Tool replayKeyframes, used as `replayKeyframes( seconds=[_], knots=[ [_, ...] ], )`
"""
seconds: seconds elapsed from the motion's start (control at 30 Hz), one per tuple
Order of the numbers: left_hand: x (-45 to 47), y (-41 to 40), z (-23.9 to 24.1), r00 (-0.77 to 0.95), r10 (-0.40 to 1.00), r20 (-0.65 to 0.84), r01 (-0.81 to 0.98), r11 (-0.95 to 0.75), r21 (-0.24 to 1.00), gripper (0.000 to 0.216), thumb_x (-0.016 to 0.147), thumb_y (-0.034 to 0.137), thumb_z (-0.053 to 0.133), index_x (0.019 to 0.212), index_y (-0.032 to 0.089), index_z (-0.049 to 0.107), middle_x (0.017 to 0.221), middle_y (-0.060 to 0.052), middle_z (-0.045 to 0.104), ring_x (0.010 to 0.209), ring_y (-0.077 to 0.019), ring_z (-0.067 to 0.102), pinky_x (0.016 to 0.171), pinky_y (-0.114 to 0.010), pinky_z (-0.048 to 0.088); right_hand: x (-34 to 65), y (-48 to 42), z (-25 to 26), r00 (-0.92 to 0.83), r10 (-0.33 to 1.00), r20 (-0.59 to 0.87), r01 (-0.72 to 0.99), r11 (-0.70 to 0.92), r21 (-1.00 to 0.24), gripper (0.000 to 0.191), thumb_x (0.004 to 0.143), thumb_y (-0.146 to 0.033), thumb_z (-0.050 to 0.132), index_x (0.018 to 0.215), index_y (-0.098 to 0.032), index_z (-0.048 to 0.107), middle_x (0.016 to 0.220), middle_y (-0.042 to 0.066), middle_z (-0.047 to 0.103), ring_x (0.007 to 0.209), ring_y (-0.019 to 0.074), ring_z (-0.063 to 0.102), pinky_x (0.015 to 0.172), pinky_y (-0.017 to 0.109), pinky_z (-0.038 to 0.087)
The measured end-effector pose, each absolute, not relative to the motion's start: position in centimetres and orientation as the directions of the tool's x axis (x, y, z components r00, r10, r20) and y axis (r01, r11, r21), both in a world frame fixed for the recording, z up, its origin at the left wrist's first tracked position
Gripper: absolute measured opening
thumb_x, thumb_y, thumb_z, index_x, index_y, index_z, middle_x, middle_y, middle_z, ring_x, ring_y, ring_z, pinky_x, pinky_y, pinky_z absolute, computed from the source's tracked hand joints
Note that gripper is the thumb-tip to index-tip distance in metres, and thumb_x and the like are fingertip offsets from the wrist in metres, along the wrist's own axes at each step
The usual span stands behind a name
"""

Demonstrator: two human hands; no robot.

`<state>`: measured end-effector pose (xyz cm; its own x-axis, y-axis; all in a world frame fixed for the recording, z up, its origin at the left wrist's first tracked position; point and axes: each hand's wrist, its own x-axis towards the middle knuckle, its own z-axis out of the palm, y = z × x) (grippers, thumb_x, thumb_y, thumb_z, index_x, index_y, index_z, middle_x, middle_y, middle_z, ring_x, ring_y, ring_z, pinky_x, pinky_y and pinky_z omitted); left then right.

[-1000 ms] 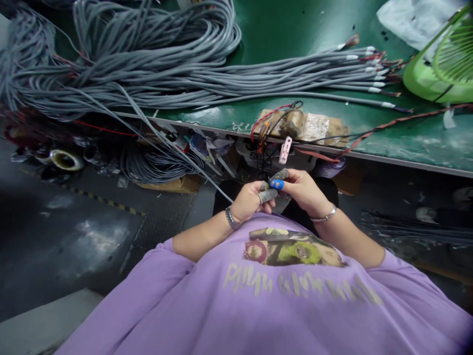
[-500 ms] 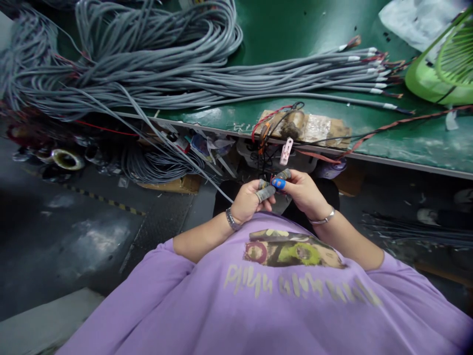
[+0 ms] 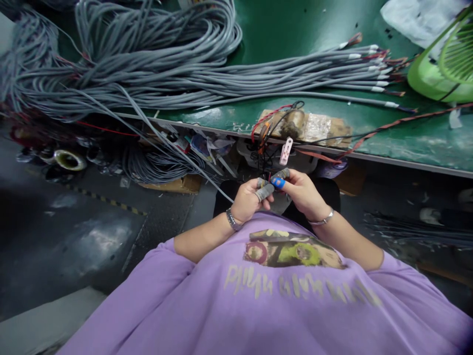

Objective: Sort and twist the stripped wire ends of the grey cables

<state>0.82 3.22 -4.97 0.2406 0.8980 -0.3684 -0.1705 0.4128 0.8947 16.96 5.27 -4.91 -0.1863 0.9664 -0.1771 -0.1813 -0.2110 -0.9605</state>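
Note:
A single grey cable point(image 3: 210, 183) runs down from the bench edge and passes behind my left hand point(image 3: 247, 202). Its fingers, some wearing grey finger covers, are pinched on the cable's end. Right beside it, fingertips touching, is my right hand point(image 3: 303, 193), with a blue cover on the thumb and a grey one on a finger. It pinches thin wires at that end; only a bit of red and dark shows, the rest being hidden by the fingers. Just above hangs a pink perforated strip point(image 3: 286, 151) at the bench edge.
Many grey cables point(image 3: 177, 79) lie across the green bench point(image 3: 303, 24), stripped ends to the right. A green fan point(image 3: 439, 74) and a plastic bag point(image 3: 417, 22) stand at the right. Cardboard with a taped piece point(image 3: 318, 129) sits at the front edge; coiled cable point(image 3: 158, 165) lies below.
The hands stay together in nearly the same place, with only tiny finger shifts. The view has moved very slightly.

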Motion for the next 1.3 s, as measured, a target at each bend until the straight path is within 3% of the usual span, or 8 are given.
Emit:
replayKeyframes(
  seconds=[0.53, 0.8, 1.0, 1.3],
  knots=[
    [0.8, 3.3, -5.1, 0.145, 0.932, -0.332, -0.230, 0.358, 0.905, 0.036, 0.072, 0.046, 0.074, 0.071, 0.016, 0.053, 0.059, 0.003, 0.063, 0.038, -0.0050, 0.053, 0.034, -0.016, 0.023, 16.5, 5.0, -5.4, -0.174, 0.963, -0.205, -0.240, -0.243, -0.940, 0.031, 0.060, -0.038, 0.087, 0.074, -0.017, 0.068, 0.068, -0.002, 0.062, 0.058, 0.0087, 0.048, 0.052, 0.022, 0.041],
    [0.6, 3.2, -5.8, 0.159, 0.952, -0.263, -0.170, 0.288, 0.942, 0.038, 0.073, 0.048, 0.075, 0.071, 0.017, 0.054, 0.056, 0.005, 0.060, 0.036, -0.0052, 0.050, 0.036, -0.017, 0.034, 17.0, 5.6, -4.7, -0.238, 0.946, -0.221, -0.216, -0.273, -0.937, 0.035, 0.063, -0.039, 0.085, 0.087, -0.019, 0.070, 0.076, -0.001, 0.066, 0.062, 0.0100, 0.054, 0.055, 0.022, 0.043],
    [0.6, 3.1, -5.6, 0.221, 0.941, -0.254, -0.121, 0.285, 0.951, 0.036, 0.073, 0.045, 0.076, 0.071, 0.017, 0.055, 0.054, 0.006, 0.058, 0.034, -0.0048, 0.047, 0.034, -0.017, 0.035, 16.9, 6.3, -3.9, -0.286, 0.920, -0.268, -0.177, -0.326, -0.929, 0.037, 0.054, -0.039, 0.089, 0.073, -0.016, 0.067, 0.067, -0.001, 0.064, 0.057, 0.0091, 0.051, 0.053, 0.023, 0.041],
    [0.7, 3.2, -5.6, 0.178, 0.951, -0.252, -0.197, 0.285, 0.938, 0.034, 0.075, 0.044, 0.073, 0.070, 0.017, 0.052, 0.056, 0.006, 0.059, 0.034, -0.0048, 0.048, 0.035, -0.018, 0.035, 16.4, 5.9, -4.3, -0.215, 0.933, -0.289, -0.242, -0.337, -0.910, 0.044, 0.052, -0.046, 0.091, 0.072, -0.017, 0.064, 0.064, -0.002, 0.063, 0.058, 0.0093, 0.053, 0.056, 0.024, 0.043]
  ],
)
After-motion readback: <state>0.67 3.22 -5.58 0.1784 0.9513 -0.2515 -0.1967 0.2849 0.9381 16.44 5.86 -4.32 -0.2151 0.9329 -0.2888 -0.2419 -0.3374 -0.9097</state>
